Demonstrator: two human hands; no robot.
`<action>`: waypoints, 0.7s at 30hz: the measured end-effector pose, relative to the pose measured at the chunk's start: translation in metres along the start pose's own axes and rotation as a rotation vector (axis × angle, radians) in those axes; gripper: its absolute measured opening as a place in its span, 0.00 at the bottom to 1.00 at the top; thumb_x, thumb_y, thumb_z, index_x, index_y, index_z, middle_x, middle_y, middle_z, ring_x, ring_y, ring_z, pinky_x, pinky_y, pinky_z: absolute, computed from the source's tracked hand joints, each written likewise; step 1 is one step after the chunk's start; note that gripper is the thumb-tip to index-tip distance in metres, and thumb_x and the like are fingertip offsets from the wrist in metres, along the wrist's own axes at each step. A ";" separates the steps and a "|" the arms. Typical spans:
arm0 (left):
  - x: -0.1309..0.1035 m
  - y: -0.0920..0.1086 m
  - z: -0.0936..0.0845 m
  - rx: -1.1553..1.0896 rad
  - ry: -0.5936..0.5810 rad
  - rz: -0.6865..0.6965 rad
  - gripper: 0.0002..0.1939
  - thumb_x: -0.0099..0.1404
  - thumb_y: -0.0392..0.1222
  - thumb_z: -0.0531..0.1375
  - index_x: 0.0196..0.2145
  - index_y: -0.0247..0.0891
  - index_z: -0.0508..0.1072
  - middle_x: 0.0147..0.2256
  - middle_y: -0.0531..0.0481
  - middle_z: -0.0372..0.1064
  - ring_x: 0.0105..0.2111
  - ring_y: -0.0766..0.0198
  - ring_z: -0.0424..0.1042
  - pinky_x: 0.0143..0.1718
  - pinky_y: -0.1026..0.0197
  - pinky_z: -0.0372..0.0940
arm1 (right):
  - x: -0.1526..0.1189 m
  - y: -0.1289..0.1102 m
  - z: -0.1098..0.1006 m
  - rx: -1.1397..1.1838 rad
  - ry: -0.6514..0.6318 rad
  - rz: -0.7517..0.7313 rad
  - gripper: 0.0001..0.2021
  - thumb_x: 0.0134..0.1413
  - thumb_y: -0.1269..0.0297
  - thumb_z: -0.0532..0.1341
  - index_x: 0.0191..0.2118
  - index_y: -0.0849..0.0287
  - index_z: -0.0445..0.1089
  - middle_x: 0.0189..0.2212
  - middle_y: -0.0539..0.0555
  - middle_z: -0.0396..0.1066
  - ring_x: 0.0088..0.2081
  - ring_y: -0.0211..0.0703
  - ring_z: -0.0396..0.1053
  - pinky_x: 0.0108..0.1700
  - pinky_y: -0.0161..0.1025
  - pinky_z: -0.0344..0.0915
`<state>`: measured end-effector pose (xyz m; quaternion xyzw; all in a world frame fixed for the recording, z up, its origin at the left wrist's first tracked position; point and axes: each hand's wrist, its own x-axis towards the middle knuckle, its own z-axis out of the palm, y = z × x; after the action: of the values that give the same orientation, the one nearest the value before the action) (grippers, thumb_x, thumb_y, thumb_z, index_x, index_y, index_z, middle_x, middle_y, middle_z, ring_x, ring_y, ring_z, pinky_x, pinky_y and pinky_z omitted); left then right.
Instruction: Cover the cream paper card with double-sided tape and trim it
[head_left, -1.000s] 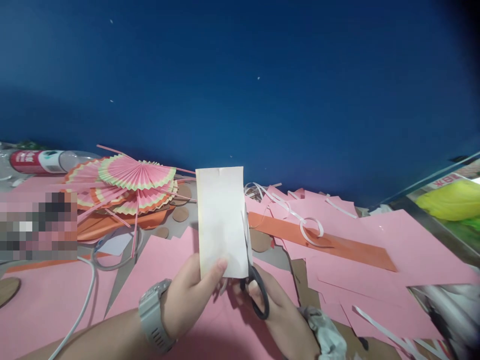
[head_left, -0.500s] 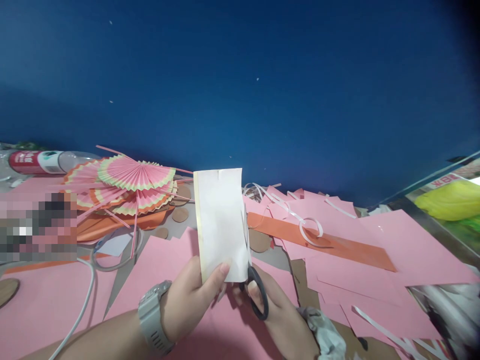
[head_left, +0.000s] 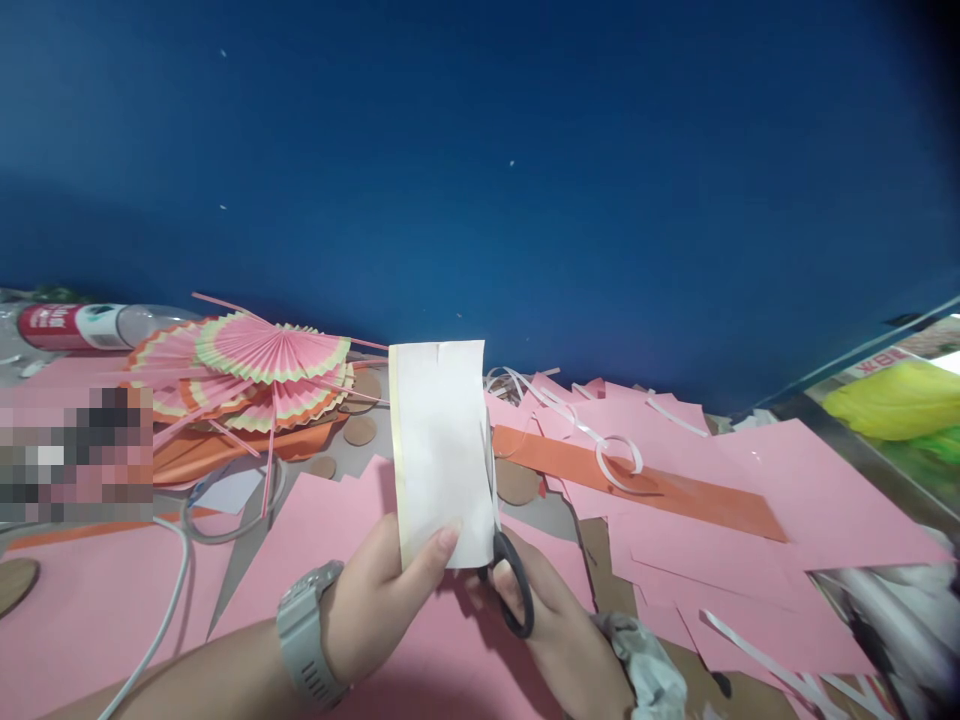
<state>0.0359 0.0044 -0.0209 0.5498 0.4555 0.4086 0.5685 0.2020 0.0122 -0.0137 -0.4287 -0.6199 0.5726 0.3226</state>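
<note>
A white paper piece with a pale yellow left edge stands upright in front of me. My left hand, a grey watch on its wrist, pinches its lower left part with the thumb on top. In my right hand is a pair of scissors with black handles, the thumb through one loop. Their blades run up along the paper's right edge, partly behind it; whether they are fully closed I cannot tell. Under both hands lie pink paper sheets.
Pleated pink paper fans on thin sticks lie at the left, by a plastic bottle. On the right are more pink sheets, an orange strip and curled white offcuts. A white cable crosses the left. A blue wall rises behind.
Almost nothing differs. The paper and scissors keep nearly the same place against each other, and the view has shifted very slightly.
</note>
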 end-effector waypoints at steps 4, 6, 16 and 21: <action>-0.001 -0.001 0.000 0.021 0.063 -0.023 0.20 0.67 0.51 0.50 0.30 0.33 0.73 0.27 0.45 0.73 0.28 0.60 0.70 0.31 0.61 0.66 | 0.000 0.000 0.001 0.004 0.006 0.015 0.20 0.57 0.45 0.51 0.48 0.45 0.70 0.25 0.50 0.66 0.30 0.45 0.66 0.31 0.36 0.66; -0.001 -0.001 0.000 0.023 0.087 -0.031 0.21 0.67 0.52 0.51 0.30 0.33 0.73 0.27 0.45 0.73 0.27 0.60 0.70 0.31 0.60 0.66 | 0.000 -0.002 0.001 -0.005 0.003 0.017 0.21 0.57 0.44 0.51 0.47 0.48 0.71 0.23 0.50 0.65 0.27 0.45 0.65 0.27 0.36 0.65; -0.002 0.000 0.000 0.024 0.119 -0.043 0.19 0.65 0.52 0.52 0.33 0.33 0.74 0.28 0.45 0.73 0.30 0.58 0.71 0.33 0.59 0.67 | 0.000 -0.004 -0.001 -0.007 -0.010 0.015 0.19 0.57 0.45 0.52 0.42 0.51 0.72 0.24 0.51 0.66 0.28 0.45 0.64 0.29 0.37 0.64; -0.003 -0.003 -0.001 0.053 0.098 -0.059 0.19 0.66 0.51 0.51 0.33 0.32 0.72 0.28 0.45 0.70 0.34 0.55 0.71 0.38 0.57 0.67 | -0.001 -0.005 0.001 0.019 0.003 0.030 0.17 0.58 0.48 0.53 0.45 0.49 0.71 0.29 0.52 0.69 0.38 0.48 0.67 0.40 0.39 0.65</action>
<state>0.0338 0.0017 -0.0236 0.5303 0.5095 0.4057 0.5428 0.2010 0.0112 -0.0086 -0.4356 -0.6076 0.5825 0.3190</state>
